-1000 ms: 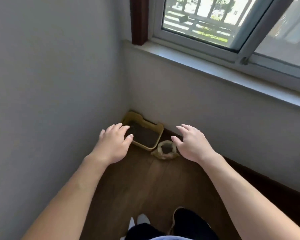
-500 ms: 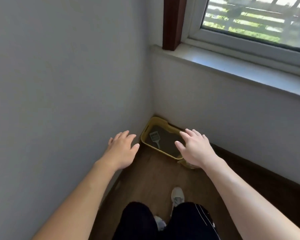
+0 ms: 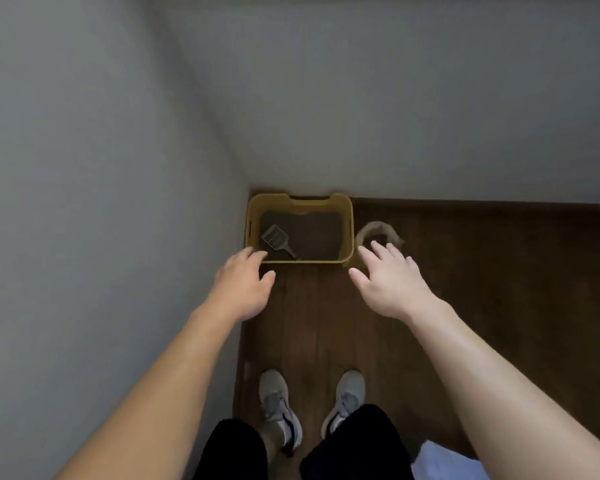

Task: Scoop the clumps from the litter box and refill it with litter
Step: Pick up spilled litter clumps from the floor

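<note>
A yellow litter box sits on the floor in the room's corner, with dark litter inside. A grey slotted scoop lies in its left half, handle pointing to the front right. Just right of the box stands a tan bag with its top rolled open. My left hand hovers in front of the box's left front corner, fingers relaxed and empty. My right hand is spread open in front of the bag, partly covering it, and holds nothing.
Grey walls close in on the left and behind the box. Dark wooden floor stretches to the right. My two feet in grey shoes stand a step back from the box.
The view has tilted down and squared up to the corner; the window is out of sight. I have stepped closer, and both empty hands now reach lower, toward the box and bag.
</note>
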Demonstrator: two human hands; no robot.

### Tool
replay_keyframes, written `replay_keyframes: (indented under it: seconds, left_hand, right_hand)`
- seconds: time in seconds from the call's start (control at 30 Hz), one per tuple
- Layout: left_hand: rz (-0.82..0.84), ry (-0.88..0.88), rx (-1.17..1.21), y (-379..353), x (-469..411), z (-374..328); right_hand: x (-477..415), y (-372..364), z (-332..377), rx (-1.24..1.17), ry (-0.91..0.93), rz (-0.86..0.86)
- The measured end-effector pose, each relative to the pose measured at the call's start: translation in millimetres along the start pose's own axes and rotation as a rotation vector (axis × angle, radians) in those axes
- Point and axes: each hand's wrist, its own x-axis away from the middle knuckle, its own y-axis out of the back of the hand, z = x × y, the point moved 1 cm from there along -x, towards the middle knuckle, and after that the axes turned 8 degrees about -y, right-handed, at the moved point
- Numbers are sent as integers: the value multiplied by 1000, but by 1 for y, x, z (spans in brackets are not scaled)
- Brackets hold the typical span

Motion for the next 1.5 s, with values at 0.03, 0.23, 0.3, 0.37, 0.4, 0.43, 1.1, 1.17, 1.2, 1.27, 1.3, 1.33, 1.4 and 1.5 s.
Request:
replay_keyframes:
  seconds: [0.03,0.23,0.3,0.37,0.4,0.43,1.1,1.17,1.2,1.27,1.3,1.33,1.4,1.5]
  left_hand:
    - [12,-18,-21,-17,-11,2]
    - [74,-100,-60,-154,-82,23]
    - [111,-133,-71,-208,-106,35]
    - [124,-173,-130,-259,-135,49]
    - [127,-192,-163,-283,-151,56]
    - [127,-210,-190,-305,-168,62]
    - [95,-698,-247,-576,-427,91]
    - [63,-707,-244,-581,-431,91]
    - [50,-705,-233,-582,-432,90]
    - [41,-694,-209,-584,-433,89]
    - [38,-686,-195,-584,-433,89]
    - [33,-676,-176,-583,-433,91]
    - [25,-648,-134,-581,-432,95]
    - [-6,-618,-106,-571,-427,107]
  right_hand:
    - [-8,-18,-8,1,-11,11]
    - [-75,-141,-64,35,-34,59]
    - [-106,-189,-81,37,-29,97]
    - [-142,-238,-97,61,-9,103]
    - [-161,-261,-104,79,7,101]
    - [-182,-283,-111,88,16,96]
    - [-432,-514,-203,-168,3,-176]
    - [-436,-519,-202,-220,-1,-193]
    - [-439,-521,-202,-243,4,-203]
    - [-442,-524,-201,-266,13,-220]
    - [-444,-525,-200,-270,17,-228]
    - [-445,-525,-199,-277,20,-240]
    - [-446,-525,-198,-315,18,-267]
    - [-444,-522,-191,-400,39,-309]
